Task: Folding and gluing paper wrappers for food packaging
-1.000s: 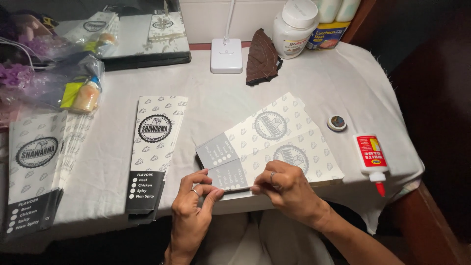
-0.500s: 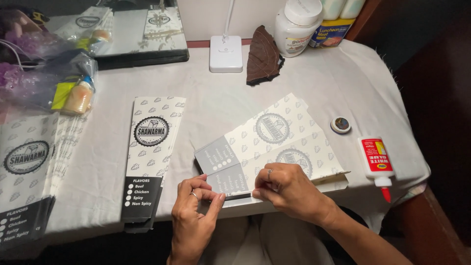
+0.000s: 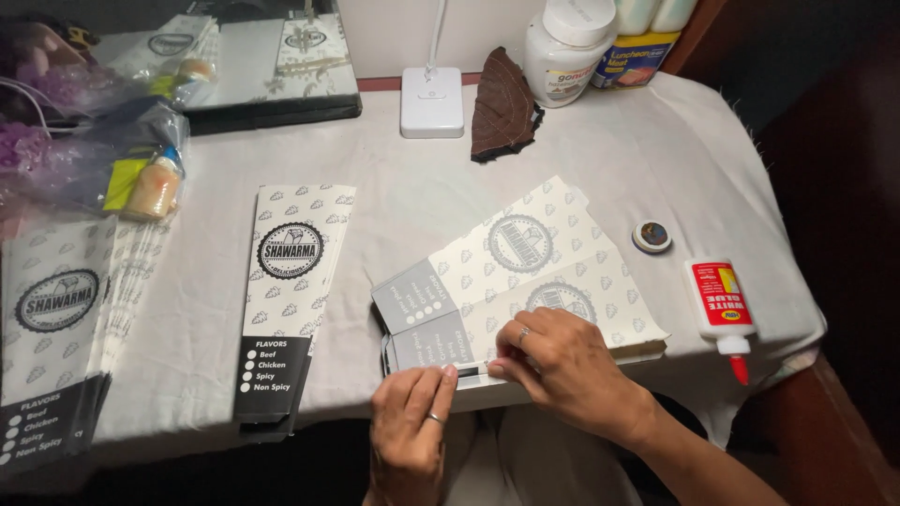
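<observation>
With my left hand (image 3: 410,424) and right hand (image 3: 561,365) both pinching the flap of the printed paper sleeve (image 3: 517,281), uneven pressing could leave it crooked.

Single head view, worn camera looking steeply down and forward over a white cloth-covered table (image 3: 609,150). Close range: left hand (image 3: 410,426) and right hand (image 3: 562,367) sit at bottom centre; table's far edge and wall at frame top.
</observation>
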